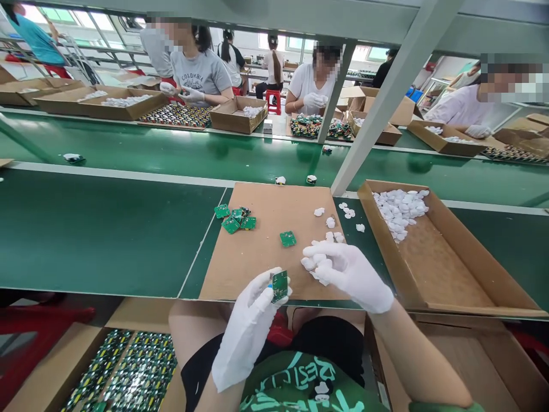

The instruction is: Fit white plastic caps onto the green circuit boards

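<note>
My left hand, in a white glove, pinches a small green circuit board upright above the table's front edge. A bit of blue shows at the board's left side. Over a small heap of white pieces on the brown cardboard sheet is my gloved right hand. Its thumb and fingers are apart around the heap; whether a fingertip touches a piece I cannot tell. One loose green board lies flat between the hands, and a pile of green boards sits at the sheet's left.
To the right stands a cardboard tray part-filled with white pieces. A green conveyor crosses behind, carrying a few boards. A slanted metal post rises behind the sheet. Below left, a box holds rows of boards. Co-workers sit opposite.
</note>
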A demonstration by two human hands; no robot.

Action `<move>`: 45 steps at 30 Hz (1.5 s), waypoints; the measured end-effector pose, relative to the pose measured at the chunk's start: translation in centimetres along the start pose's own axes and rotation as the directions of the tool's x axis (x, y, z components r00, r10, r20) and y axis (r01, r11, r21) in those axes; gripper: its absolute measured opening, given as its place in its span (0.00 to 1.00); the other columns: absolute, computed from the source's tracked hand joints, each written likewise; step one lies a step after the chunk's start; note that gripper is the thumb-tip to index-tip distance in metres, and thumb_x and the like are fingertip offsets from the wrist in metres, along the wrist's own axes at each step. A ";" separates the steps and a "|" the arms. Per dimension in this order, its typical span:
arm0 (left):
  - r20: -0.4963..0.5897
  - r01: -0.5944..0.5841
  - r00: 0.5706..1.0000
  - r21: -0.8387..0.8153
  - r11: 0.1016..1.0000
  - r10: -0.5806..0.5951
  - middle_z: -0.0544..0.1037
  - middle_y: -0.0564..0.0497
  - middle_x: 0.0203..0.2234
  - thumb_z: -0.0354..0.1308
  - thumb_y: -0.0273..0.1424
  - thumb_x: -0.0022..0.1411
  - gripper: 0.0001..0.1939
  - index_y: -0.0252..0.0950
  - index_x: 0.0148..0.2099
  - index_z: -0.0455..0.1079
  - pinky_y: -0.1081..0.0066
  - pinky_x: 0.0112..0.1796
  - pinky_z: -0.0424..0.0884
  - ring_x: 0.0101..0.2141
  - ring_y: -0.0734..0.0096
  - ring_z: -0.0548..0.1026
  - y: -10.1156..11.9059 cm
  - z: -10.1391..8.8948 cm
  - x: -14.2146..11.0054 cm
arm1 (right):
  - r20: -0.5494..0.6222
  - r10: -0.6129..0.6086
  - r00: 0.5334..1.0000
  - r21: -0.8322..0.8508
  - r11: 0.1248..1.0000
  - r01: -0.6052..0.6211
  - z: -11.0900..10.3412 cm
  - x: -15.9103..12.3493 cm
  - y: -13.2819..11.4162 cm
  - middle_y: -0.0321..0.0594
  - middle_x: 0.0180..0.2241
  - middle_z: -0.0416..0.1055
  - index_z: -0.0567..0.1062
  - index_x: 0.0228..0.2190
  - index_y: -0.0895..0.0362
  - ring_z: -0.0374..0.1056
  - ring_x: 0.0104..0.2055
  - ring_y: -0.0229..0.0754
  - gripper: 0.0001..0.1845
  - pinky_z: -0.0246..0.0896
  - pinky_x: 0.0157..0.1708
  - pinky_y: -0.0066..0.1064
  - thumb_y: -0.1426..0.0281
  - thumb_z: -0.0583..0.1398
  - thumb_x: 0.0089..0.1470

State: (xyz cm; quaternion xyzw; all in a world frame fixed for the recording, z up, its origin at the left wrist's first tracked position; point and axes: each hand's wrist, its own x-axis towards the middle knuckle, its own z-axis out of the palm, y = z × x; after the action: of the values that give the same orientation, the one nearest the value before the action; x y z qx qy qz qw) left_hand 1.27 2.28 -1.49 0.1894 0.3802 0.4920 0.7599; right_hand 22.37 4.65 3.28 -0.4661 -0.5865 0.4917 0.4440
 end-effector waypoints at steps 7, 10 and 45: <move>0.099 0.104 0.991 -0.135 0.985 -0.091 0.83 0.45 0.42 0.73 0.39 0.55 0.22 0.38 0.52 0.81 0.67 0.46 0.77 0.43 0.61 0.81 0.5 -0.4 -1.6 | -0.106 -0.223 0.969 -0.106 0.971 0.212 3.6 -1.7 2.2 0.36 0.21 0.71 0.80 0.27 0.56 0.66 0.24 0.38 0.18 0.67 0.26 0.31 0.58 0.62 0.62; 0.098 0.028 0.995 0.040 0.999 -0.032 0.81 0.48 0.39 0.74 0.36 0.54 0.24 0.38 0.52 0.79 0.69 0.42 0.76 0.38 0.64 0.80 -0.1 -0.4 -1.5 | -0.129 -0.182 0.975 -0.067 0.982 0.174 4.2 -2.2 2.3 0.36 0.22 0.70 0.80 0.27 0.56 0.64 0.23 0.37 0.17 0.67 0.28 0.32 0.58 0.62 0.62; 0.182 -0.336 0.942 0.482 0.809 0.283 0.61 0.58 0.70 0.43 0.38 0.78 0.23 0.55 0.71 0.56 0.69 0.67 0.57 0.69 0.67 0.57 -3.1 -0.7 -3.6 | -0.132 -0.428 0.894 -0.648 0.720 0.249 7.5 -4.9 1.7 0.40 0.43 0.78 0.76 0.44 0.53 0.75 0.44 0.41 0.09 0.73 0.45 0.32 0.76 0.62 0.62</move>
State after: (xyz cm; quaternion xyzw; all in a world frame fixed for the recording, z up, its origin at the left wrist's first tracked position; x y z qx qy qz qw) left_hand 1.78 -2.37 -2.62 0.4663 0.4209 0.4818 0.6109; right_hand 16.04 -1.26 0.33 -0.5313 -0.7229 0.1138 0.4269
